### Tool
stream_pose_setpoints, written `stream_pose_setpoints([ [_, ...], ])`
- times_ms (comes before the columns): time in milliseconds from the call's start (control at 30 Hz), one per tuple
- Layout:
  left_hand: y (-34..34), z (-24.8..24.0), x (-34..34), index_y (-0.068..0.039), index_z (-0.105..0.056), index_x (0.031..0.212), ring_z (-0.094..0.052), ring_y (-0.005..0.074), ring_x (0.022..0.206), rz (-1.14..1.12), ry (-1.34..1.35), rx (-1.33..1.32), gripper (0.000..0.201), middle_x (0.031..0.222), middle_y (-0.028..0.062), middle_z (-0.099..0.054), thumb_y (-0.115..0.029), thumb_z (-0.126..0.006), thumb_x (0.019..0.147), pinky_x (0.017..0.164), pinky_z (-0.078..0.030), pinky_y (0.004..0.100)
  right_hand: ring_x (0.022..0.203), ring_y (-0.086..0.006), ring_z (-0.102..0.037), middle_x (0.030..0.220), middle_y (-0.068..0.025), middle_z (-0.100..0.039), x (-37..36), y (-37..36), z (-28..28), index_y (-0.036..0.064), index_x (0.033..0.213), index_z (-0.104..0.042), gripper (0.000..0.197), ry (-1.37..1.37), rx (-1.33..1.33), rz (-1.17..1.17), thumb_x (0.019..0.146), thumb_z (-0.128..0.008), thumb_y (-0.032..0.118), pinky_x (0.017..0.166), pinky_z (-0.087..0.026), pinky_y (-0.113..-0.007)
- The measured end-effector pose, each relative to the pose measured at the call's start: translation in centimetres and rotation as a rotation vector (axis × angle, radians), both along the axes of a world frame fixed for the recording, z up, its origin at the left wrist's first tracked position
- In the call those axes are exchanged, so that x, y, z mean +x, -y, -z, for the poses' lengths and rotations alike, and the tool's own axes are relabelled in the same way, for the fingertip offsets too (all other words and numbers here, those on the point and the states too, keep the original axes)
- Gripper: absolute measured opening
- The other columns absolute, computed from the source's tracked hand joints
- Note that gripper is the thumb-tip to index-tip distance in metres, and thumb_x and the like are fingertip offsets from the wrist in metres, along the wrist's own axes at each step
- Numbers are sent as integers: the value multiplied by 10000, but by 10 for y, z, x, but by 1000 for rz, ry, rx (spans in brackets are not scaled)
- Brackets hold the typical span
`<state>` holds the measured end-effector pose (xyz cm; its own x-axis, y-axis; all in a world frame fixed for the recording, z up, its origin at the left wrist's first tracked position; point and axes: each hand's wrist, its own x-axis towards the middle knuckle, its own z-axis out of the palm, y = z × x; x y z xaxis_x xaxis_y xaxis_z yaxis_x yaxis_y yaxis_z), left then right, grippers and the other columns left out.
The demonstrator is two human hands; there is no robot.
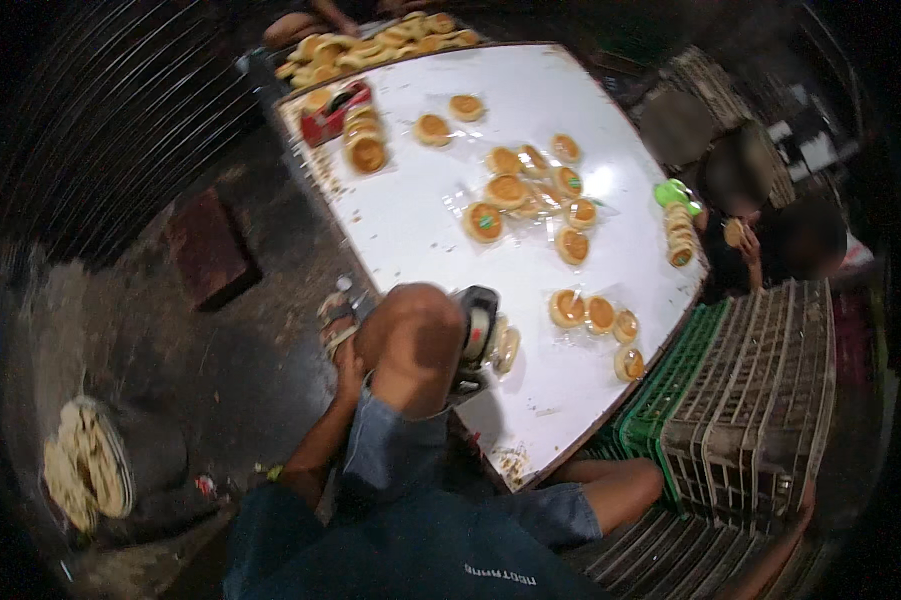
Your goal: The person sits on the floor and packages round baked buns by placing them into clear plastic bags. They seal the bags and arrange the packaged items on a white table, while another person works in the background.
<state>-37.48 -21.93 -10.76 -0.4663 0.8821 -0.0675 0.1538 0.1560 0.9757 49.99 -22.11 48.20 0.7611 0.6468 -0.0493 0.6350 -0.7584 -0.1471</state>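
Note:
My left hand [349,368] rests against my bent left leg, just above the sandalled foot; its fingers are mostly hidden. Far to the right, my right hand [805,505] is at the lower corner of a grey plastic crate [750,400], its fingers too dim and small to read. Between them, past my knee, stands a white table [410,240]. A black and white device [478,325] sits on it, partly behind my knee, with a few bagged pastries [507,346] beside it. Round golden pastries [506,190] in clear bags lie in the middle, with another group [598,314] nearer.
A red tape dispenser [336,115] and a row of pastries [364,140] stand far left, before a heap of pastries [370,50]. A person's hand [748,243] at right holds a pastry near a green dispenser [674,193]. A green crate [660,400] adjoins the table.

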Motion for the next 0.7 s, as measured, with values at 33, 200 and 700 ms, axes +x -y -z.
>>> stream_pose_setpoints([
  [33, 4, 1, -3, -17, -407, 1440, -395, 353, 1350, 65, -12, 33, 917, 1450, 198, -435, -733, -462, 870, 1099, -310, 427, 1430, -317, -322, 1548, -145, -347, -5, 3, -2, 80, 1490, -388, 921, -4, -15, 9, 864, -462, 752, 1170, -271, -471],
  [200, 5, 21, -37, -18, -380, 1447, -385, 364, 1348, 211, -57, 142, 993, 1426, 197, -434, -755, -561, 807, 1080, -332, 475, 1426, -322, -329, 1543, -150, -354, -33, -14, -14, 78, 1487, -392, 930, -23, -60, -6, 857, -466, 758, 1168, -275, -478],
  [700, -55, -120, -34, -61, -330, 1483, -506, 317, 1291, 486, -35, -111, 1075, 1412, 179, -497, -377, -904, 630, 1053, -414, 464, 1400, -366, -355, 1509, -157, -407, -71, -47, -29, 112, 1447, -469, 944, -65, -84, -61, 804, -491, 802, 1155, -283, -529],
])
